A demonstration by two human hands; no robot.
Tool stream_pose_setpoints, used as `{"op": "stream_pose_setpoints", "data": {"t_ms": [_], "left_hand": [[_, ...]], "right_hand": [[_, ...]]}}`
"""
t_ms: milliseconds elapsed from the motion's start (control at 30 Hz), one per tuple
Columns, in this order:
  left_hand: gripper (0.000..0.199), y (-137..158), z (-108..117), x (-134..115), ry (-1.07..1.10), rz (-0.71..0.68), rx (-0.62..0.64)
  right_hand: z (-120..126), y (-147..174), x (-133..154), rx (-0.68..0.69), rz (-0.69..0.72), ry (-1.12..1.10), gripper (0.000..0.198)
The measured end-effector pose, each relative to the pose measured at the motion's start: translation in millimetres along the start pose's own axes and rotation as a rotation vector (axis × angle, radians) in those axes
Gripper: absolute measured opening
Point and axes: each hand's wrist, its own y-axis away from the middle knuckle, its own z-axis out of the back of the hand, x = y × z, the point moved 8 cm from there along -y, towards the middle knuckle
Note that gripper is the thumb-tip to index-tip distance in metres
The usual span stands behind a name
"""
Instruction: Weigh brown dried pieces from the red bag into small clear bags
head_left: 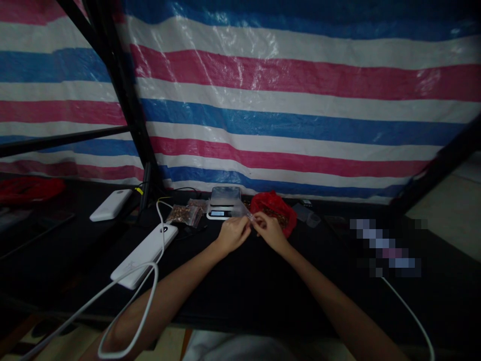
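Against striped sheeting point(285, 113), fingers point(260, 222) partly hide clear plastic point(248, 212).

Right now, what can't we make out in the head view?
All head view:
Reading on the small display: too small.
Clear plastic in the left hand and right hand: shape blurred, partly covered by both.
Brown bits in the red bag: too small to identify.
Pixelated item at right: masked.
White cable's end: cut off by the bottom edge.

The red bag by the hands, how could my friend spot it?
Below the striped tarp is a black table. Just beyond the right hand sits an open red plastic bag of small brown pieces. Its bright red sets it apart from the clear bags.
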Motion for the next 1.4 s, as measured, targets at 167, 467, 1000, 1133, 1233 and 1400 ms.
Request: {"op": "stream_pose_setpoints", "data": {"t_ms": [167,467,1000,1133,1233,1400], "left_hand": [[0.007,1.6,4.7,-9.7,0.004,-0.115,-0.045],[0.017,-0.8,22.9,3.5,-0.031,-0.029,-0.201],[0.020,2.7,74.5,63.8,0.191,0.383,-0.584],[0.020,12.7,83.2,102.8,0.110,0.526,-0.673],[0.022,16.8,75.8,119.5,0.083,0.555,-0.660],[0.022,12.0,59.6,118.2,0.141,0.516,-0.576]], "right_hand": [[-11.9,0.3,-6.0,0.066,-0.042,-0.209,0.012],[3.1,-2.0,-20.1,-0.100,-0.190,-0.251,0.016],[-25.3,5.9,12.7,0.064,-0.032,0.144,0.025],[-45.5,-0.1,14.8,0.027,-0.099,0.200,0.023],[-54.6,-7.7,9.9,-0.016,-0.171,0.144,0.021],[-47.4,-11.8,8.1,-0.131,-0.178,0.083,0.027]]}}
